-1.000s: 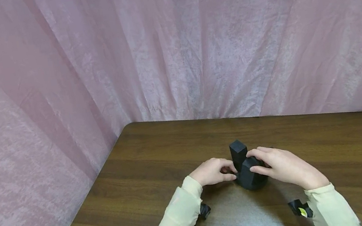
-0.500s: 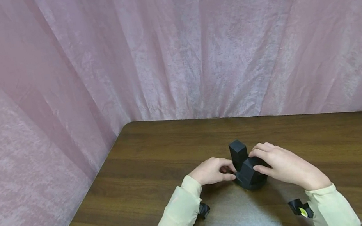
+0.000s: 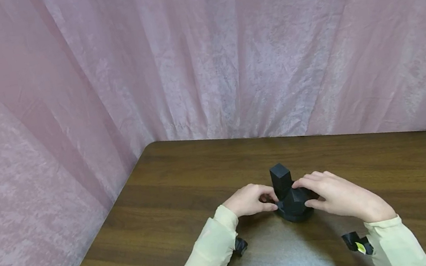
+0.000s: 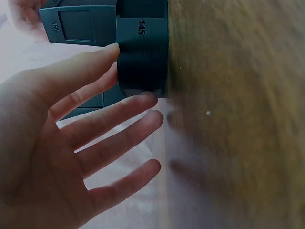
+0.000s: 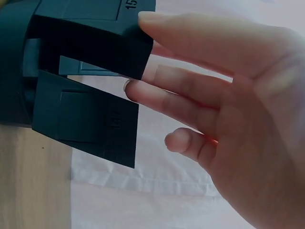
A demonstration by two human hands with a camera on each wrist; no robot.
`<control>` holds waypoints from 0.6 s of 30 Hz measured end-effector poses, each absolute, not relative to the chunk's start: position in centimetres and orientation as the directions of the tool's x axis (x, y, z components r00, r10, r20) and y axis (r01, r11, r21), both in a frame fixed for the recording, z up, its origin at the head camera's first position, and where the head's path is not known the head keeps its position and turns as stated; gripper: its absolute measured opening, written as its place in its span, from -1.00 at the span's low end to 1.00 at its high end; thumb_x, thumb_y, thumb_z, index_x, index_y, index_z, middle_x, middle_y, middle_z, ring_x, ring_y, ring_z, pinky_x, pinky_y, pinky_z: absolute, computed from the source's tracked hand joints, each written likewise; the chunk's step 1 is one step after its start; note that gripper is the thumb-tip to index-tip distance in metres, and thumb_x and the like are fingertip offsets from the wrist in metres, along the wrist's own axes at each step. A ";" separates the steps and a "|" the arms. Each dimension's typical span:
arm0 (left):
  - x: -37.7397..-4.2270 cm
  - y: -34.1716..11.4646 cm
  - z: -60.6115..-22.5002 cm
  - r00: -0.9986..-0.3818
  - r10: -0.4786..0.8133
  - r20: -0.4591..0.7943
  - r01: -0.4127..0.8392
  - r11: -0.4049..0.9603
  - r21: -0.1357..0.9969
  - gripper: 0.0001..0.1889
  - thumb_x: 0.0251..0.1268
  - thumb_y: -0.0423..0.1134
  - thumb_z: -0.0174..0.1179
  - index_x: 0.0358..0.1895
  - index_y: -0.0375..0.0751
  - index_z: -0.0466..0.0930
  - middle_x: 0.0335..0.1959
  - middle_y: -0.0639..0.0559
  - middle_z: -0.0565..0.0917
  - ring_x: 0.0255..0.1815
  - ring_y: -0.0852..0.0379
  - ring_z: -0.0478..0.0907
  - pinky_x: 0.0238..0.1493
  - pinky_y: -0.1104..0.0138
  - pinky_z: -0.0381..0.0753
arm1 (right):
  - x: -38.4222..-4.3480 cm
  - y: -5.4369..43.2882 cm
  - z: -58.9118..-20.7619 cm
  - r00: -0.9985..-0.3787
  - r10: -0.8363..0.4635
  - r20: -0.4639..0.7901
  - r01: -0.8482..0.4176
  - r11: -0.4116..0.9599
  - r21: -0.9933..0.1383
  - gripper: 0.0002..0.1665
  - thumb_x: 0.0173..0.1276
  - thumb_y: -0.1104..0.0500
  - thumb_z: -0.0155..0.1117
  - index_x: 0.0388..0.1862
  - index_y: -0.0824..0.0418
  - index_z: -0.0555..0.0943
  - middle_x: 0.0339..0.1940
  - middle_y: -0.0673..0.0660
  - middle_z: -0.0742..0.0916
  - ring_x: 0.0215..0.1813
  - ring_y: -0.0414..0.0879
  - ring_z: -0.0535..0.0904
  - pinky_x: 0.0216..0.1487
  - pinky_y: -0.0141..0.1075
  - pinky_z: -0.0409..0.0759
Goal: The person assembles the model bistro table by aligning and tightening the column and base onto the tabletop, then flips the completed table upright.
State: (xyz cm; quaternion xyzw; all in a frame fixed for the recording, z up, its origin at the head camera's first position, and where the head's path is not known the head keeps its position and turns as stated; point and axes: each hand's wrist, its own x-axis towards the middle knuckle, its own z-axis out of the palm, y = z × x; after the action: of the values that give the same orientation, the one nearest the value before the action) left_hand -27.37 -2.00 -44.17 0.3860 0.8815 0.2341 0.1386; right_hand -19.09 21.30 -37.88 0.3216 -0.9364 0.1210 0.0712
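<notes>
A black assembly with a round base (image 3: 296, 216) stands on the table, and from it rises a tall square block (image 3: 281, 179). My left hand (image 3: 250, 200) pinches the base at its left side. In the left wrist view its thumb lies against the base wall (image 4: 142, 57) marked 145, the index finger passes behind, and the other fingers are spread. From the right, my right hand (image 3: 338, 197) pinches a black angular block (image 5: 102, 40) by its edge with thumb and fingers. Beside it juts another block (image 5: 95, 121), marked 147. How the parts join inside is hidden.
The brown wooden table (image 3: 186, 174) has rounded far corners. Pink curtains (image 3: 201, 60) hang behind it and along its left side. A small black device sits at each wrist, the left one (image 3: 240, 246) and the right one (image 3: 357, 242), close above the table.
The angular block under my right hand has turned and its raised front facet has dropped lower. My right hand has shifted slightly right. The left hand and base have hardly moved.
</notes>
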 end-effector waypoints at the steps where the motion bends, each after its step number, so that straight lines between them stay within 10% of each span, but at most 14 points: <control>1: -27.4 -2.0 -44.2 -0.664 0.745 -0.064 0.614 0.592 0.522 -0.89 0.25 -0.09 0.31 -0.19 0.08 0.68 -0.25 0.23 0.70 -0.27 0.41 0.53 -0.21 0.54 0.48 | -19.1 21.3 -37.8 -0.781 -0.588 0.210 -0.622 0.762 -0.182 -0.55 0.14 0.19 0.46 0.03 0.10 0.58 -0.11 -0.05 0.71 -0.07 -0.10 0.59 -0.02 -0.12 0.50; 18: -27.4 -1.8 -44.1 -0.683 0.727 -0.067 0.584 0.599 0.549 -0.91 0.24 -0.12 0.32 -0.23 0.05 0.68 -0.31 0.21 0.71 -0.32 0.41 0.55 -0.28 0.55 0.47 | -19.0 21.4 -37.2 -0.761 -0.615 0.207 -0.648 0.729 -0.220 -0.64 0.17 0.09 0.44 -0.04 0.09 0.63 -0.27 -0.16 0.62 -0.21 -0.23 0.54 -0.14 -0.26 0.48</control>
State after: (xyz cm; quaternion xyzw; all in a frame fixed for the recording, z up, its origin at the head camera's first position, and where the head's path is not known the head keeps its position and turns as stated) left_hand -27.41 -1.75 -44.10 0.3714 0.8825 0.2505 0.1432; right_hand -19.01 21.39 -37.24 0.3402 -0.9279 0.1403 0.0599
